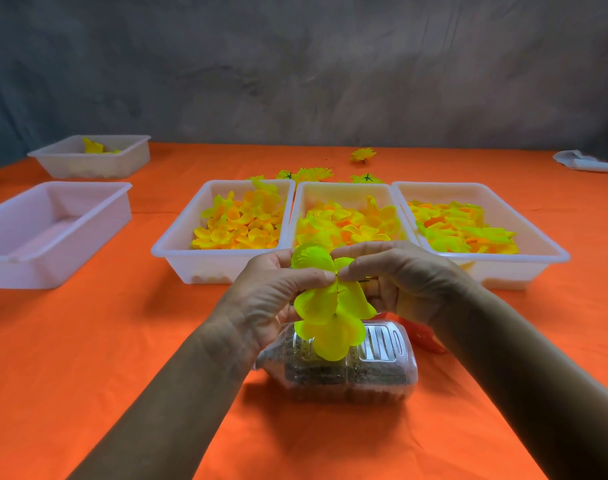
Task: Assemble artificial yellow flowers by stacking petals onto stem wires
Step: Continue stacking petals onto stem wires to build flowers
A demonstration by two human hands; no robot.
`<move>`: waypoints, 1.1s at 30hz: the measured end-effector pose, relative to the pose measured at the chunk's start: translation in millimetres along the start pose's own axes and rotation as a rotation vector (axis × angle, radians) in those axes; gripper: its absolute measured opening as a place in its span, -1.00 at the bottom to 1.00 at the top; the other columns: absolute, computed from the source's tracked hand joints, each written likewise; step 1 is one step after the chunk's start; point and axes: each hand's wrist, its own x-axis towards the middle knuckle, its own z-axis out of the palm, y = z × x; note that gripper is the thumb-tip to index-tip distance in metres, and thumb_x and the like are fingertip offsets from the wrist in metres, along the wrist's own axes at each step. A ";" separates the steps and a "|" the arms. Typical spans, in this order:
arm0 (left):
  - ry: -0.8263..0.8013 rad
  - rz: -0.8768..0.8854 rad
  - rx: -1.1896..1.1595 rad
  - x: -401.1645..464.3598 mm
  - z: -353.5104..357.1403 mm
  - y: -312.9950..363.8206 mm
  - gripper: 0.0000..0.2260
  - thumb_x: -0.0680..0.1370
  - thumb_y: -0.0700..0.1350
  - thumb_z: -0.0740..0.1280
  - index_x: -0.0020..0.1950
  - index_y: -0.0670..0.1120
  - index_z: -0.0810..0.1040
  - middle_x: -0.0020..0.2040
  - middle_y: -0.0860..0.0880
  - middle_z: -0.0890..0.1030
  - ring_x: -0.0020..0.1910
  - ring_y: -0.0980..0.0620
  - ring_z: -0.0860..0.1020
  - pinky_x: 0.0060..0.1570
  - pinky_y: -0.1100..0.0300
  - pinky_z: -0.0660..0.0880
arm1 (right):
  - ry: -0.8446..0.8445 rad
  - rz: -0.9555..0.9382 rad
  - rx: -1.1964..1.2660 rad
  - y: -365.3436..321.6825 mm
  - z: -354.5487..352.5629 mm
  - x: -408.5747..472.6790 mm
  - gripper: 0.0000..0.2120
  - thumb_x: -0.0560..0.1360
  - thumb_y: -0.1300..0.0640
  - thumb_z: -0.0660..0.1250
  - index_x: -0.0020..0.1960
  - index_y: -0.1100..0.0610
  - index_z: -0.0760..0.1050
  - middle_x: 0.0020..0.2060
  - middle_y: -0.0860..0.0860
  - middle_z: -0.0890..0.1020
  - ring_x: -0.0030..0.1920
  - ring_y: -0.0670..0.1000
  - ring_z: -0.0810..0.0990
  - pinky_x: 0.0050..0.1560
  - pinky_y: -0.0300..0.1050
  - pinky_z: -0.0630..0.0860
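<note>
Pinching a yellow-green petal layer (330,306) from both sides, your left hand (271,299) and right hand (402,282) hold it above a clear plastic bottle (375,368) lying on the orange counter (122,341); the fingers (313,276) of each hand are curled onto the petals. Beyond your hands, three white trays (223,268) of yellow petals sit side by side. Far left stand two more trays (53,237). Finished flowers (363,154) lie farther back.

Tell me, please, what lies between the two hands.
In the head view, a yellow-green petal piece lies between the left hand and the right hand; both pinch it near its centre, above a clear plastic container.
</note>
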 end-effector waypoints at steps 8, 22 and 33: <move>-0.010 -0.059 -0.095 0.6 5.0 -0.7 -0.47 0.19 -0.31 0.41 0.17 -0.28 0.53 -0.19 -0.16 0.65 -0.28 -0.05 0.64 -0.34 0.09 0.61 | 0.001 0.046 0.069 4.5 -0.6 0.9 -0.80 0.44 0.41 0.25 -0.04 0.20 0.56 -0.36 0.10 0.66 -0.44 0.04 0.65 -0.46 -0.16 0.56; 0.030 -0.043 0.091 1.2 -3.0 -7.2 -0.70 0.41 -0.36 0.38 0.14 -0.22 0.56 -0.23 -0.11 0.64 -0.34 0.02 0.61 -0.39 0.19 0.57 | 0.035 0.086 -0.043 8.5 -1.7 1.9 -0.69 0.41 0.43 0.30 0.11 0.20 0.53 -0.38 0.08 0.66 -0.47 -0.01 0.62 -0.49 -0.23 0.51; 0.065 -0.007 0.230 0.2 -2.9 -13.4 -0.78 0.44 -0.31 0.38 0.09 -0.23 0.57 -0.26 -0.13 0.58 -0.33 -0.03 0.53 -0.45 0.26 0.52 | 0.083 0.064 -0.156 13.7 -9.9 4.0 -0.67 0.37 0.37 0.40 0.08 0.12 0.53 -0.36 0.06 0.68 -0.43 -0.03 0.64 -0.39 -0.18 0.58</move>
